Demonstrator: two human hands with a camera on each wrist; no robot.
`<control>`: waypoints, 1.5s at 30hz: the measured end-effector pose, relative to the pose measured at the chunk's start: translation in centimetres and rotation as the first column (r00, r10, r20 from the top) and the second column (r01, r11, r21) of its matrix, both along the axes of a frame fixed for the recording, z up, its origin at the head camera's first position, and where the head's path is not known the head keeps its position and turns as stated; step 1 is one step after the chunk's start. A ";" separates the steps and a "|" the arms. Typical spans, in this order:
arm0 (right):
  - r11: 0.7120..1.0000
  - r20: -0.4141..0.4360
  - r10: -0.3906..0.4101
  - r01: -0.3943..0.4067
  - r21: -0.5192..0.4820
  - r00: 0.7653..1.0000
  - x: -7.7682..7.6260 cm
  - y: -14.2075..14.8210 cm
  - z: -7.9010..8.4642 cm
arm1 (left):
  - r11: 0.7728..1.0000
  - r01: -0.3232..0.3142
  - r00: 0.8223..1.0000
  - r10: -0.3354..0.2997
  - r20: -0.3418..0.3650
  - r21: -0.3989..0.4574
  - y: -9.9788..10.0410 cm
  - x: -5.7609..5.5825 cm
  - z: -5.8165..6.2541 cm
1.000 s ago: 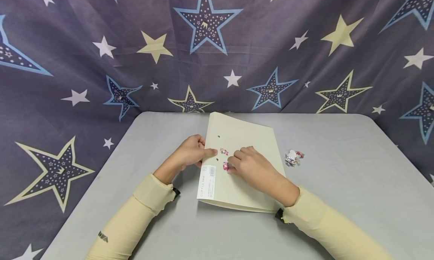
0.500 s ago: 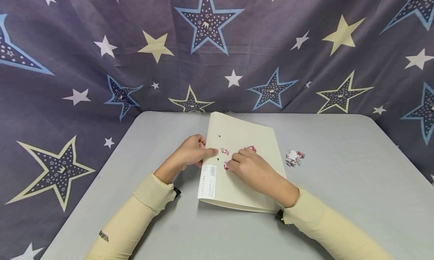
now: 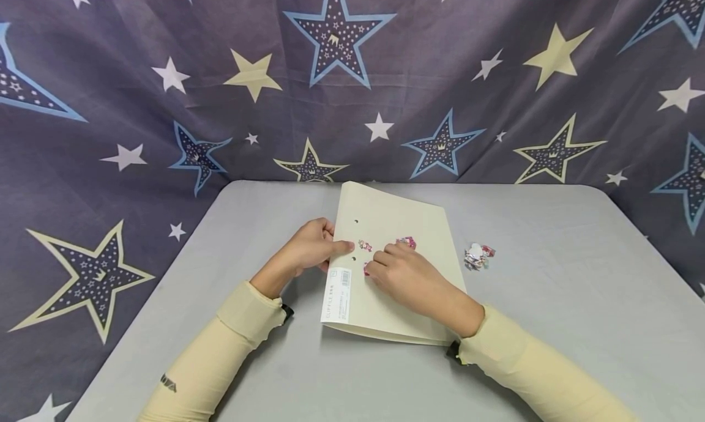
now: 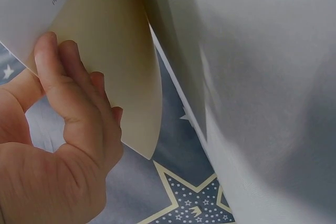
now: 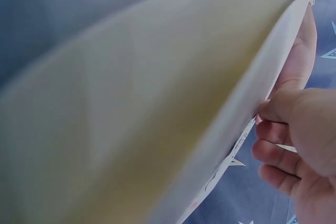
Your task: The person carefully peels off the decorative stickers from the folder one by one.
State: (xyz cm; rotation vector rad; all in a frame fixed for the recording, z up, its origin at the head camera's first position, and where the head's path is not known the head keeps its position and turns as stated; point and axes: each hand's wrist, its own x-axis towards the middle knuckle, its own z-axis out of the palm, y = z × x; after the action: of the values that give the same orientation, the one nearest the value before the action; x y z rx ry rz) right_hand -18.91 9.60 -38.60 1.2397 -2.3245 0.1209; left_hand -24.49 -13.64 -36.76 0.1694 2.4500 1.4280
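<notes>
A cream clip file folder [image 3: 402,306] lies at the middle of the grey table, its lower edge bowed apart. My left hand [image 3: 311,248] grips its spine edge, thumb on the cover; in the left wrist view the fingers reach underneath. My right hand [image 3: 407,278] is over the cover, with curled fingers and thumb pinching at a small pink sticker [image 3: 366,268], mostly covered by them. Another pink sticker [image 3: 406,241] shows just beyond the right knuckles. Near my left thumb is a smaller pink-and-white sticker [image 3: 365,245] on the cover, between two dark holes.
A small pile of loose stickers [image 3: 478,256] lies on the table to the right of the folder. A white printed label [image 3: 336,295] runs along the spine's lower part. Behind the table [image 3: 551,257] hangs a dark curtain [image 3: 352,110] with stars.
My right hand has shifted slightly toward me and left, uncovering the pink sticker beyond its knuckles and hiding more of the one at its fingertips. My left hand keeps its grip.
</notes>
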 end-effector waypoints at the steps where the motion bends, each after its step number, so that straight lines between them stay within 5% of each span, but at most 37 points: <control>1: 1.000 0.001 0.000 0.000 -0.003 1.000 0.0 0.0 0.0 | 1.000 0.001 1.000 -0.001 -0.001 0.003 0.0 0.0 0.0; 9: 1.000 0.058 0.016 -0.015 -0.017 0.998 0.0 0.1 0.0 | 1.000 0.004 1.000 -0.004 0.008 0.016 0.1 0.2 0.2; 45: 0.997 0.001 -0.017 0.017 -0.073 1.000 0.0 0.5 0.7 | 1.000 0.003 1.000 -0.003 0.013 0.025 0.1 0.3 0.4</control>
State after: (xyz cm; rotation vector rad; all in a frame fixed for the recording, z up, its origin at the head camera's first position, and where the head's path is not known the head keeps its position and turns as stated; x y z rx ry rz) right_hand -18.86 10.06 -37.91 1.1845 -2.3094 0.1988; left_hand -24.21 -13.54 -36.41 0.1685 2.4211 1.4550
